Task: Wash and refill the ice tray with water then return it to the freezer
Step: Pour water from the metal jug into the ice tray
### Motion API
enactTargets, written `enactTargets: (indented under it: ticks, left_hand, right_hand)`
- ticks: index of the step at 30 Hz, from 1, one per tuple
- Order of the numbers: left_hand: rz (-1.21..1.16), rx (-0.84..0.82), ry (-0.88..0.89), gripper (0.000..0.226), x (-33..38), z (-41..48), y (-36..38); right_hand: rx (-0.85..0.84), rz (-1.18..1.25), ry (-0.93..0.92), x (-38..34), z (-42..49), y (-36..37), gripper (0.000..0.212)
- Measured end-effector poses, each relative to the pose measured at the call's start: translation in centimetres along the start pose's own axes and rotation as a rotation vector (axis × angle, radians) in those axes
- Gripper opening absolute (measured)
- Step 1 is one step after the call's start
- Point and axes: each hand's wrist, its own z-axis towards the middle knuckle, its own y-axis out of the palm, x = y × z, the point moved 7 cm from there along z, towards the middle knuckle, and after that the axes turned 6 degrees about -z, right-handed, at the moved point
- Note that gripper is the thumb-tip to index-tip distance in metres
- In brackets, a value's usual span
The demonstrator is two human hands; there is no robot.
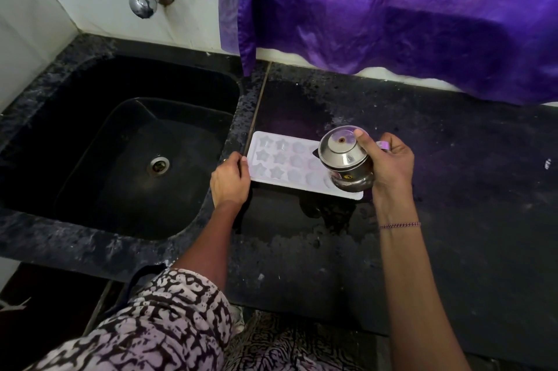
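The ice tray [283,159] lies on the desk [453,189], just beside the sink [120,144]. The left hand [229,180] grips its end. The right hand [389,165] has its fingers [395,145] curled round a steel pot [344,159], tipped over the tray. Filling seems begun. The freezer is still left.

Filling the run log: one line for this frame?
phase: refill | left hand grips ice tray end, tray on counter | right hand holds steel pot tilted over tray | pour: cannot tell

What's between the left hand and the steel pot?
Only the tray, its cells spanning from the left hand at its end to the pot held in the right hand. Head view.
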Motion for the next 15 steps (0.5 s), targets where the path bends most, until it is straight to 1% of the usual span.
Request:
enactTargets:
  ticks: [10,15]
  left_hand:
    - [0.008,0.007,0.000,0.022,-0.17,0.10,0.17]
    - [0.000,0.014,0.004,0.022,-0.19,0.07,0.10]
  right_hand:
    - [-0.008,-0.109,-0.035,-0.78,-0.03,-0.86,0.051]
    - [-0.010,-0.201,-0.055,-0.65,-0.01,-0.93,0.052]
